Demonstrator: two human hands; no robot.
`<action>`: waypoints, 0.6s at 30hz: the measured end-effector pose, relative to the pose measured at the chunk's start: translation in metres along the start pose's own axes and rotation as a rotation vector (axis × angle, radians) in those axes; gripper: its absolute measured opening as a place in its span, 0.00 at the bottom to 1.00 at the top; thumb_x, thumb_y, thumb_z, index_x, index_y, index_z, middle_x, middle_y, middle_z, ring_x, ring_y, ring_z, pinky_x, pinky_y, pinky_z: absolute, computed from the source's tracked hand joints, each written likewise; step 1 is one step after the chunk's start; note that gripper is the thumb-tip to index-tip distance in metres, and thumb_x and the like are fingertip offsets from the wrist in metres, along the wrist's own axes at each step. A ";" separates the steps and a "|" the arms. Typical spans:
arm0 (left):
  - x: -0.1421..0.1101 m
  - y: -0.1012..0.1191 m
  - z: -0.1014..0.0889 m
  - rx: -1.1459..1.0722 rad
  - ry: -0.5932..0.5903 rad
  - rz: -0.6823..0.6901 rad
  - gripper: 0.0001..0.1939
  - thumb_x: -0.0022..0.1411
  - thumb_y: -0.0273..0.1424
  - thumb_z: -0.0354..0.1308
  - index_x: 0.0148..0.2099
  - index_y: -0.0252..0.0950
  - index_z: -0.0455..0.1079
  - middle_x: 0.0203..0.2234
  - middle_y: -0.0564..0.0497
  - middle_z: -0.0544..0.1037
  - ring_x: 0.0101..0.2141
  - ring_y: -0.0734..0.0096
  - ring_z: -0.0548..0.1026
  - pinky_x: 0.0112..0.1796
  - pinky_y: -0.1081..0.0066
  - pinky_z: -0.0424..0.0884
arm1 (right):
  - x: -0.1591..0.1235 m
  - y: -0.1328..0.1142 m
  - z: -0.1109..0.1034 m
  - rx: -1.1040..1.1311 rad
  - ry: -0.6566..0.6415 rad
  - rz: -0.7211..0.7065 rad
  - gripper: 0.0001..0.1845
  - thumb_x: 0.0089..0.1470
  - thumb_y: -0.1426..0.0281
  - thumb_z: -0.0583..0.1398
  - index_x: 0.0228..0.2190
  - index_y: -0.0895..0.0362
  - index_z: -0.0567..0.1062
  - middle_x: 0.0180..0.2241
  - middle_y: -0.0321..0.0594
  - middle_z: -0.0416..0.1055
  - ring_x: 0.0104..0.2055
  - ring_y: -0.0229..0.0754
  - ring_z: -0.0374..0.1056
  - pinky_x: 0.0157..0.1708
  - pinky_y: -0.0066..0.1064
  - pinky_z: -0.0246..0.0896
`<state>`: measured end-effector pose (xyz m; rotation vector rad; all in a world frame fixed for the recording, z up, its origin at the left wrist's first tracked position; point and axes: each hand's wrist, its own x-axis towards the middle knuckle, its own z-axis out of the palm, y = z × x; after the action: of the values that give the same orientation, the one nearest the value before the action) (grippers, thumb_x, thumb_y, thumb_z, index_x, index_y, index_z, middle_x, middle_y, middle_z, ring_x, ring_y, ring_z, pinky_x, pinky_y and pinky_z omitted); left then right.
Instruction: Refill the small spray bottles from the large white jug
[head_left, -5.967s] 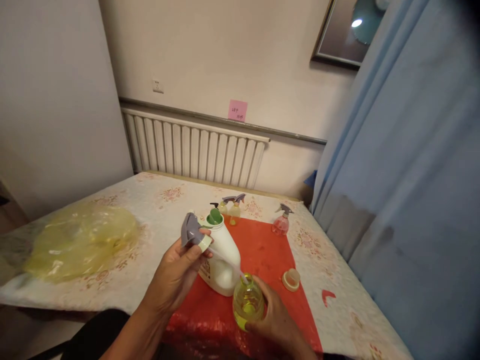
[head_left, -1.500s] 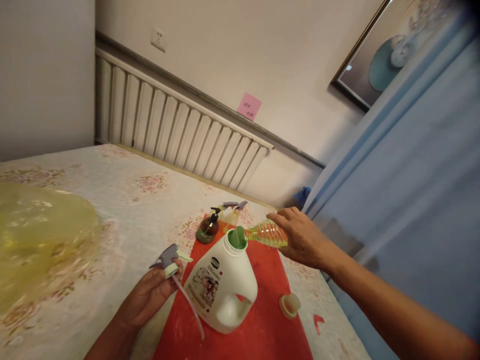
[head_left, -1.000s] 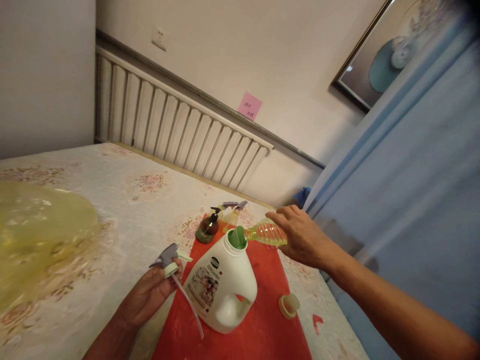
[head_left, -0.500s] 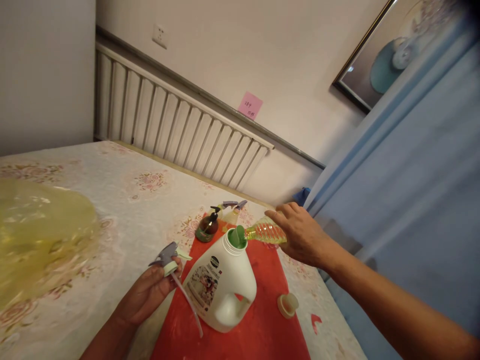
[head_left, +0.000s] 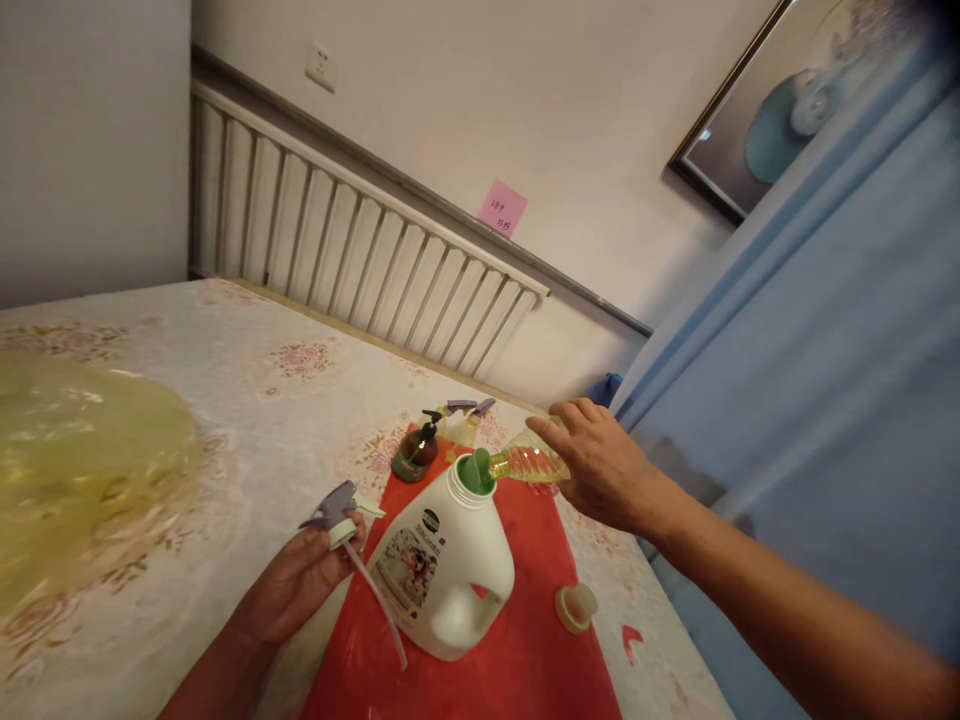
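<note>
My left hand (head_left: 300, 580) is closed around a grey and pale-green spray trigger head (head_left: 337, 515), its thin dip tube (head_left: 379, 605) hanging down in front of the jug. In my right hand (head_left: 600, 455) is a clear ridged bottle (head_left: 529, 464) with yellowish liquid, tipped nearly level with its mouth pointing left. That mouth meets the green spout (head_left: 475, 470) in the neck of a large white jug (head_left: 454, 570). The jug stands upright on a red mat (head_left: 540, 660), with a printed label on its side and a handle at the lower right.
A brown pump bottle (head_left: 414, 452) and grey-headed spray bottles (head_left: 466, 428) stand behind the jug. To its right are a pale cap (head_left: 576, 608) and a red scrap (head_left: 631, 643). A yellow plastic bag (head_left: 90, 470) lies on the left; a blue curtain (head_left: 810, 400) hangs right.
Almost nothing differs. The bottle in my right hand sits slightly higher and more level, still at the green spout. My left hand keeps its hold on the spray trigger head.
</note>
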<state>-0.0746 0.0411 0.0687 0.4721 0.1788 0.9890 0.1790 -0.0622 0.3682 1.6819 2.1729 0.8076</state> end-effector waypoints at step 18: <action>0.001 -0.001 -0.005 -0.019 -0.014 0.007 0.15 0.52 0.28 0.68 0.44 0.34 0.76 0.37 0.47 0.81 0.36 0.66 0.77 0.41 0.69 0.76 | 0.004 -0.011 -0.014 -0.113 0.024 -0.056 0.32 0.44 0.78 0.57 0.53 0.56 0.66 0.45 0.52 0.65 0.47 0.55 0.57 0.43 0.42 0.52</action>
<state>-0.0754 0.0426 0.0638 0.4622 0.1548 0.9929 0.1612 -0.0637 0.3740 1.5581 2.1374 0.9216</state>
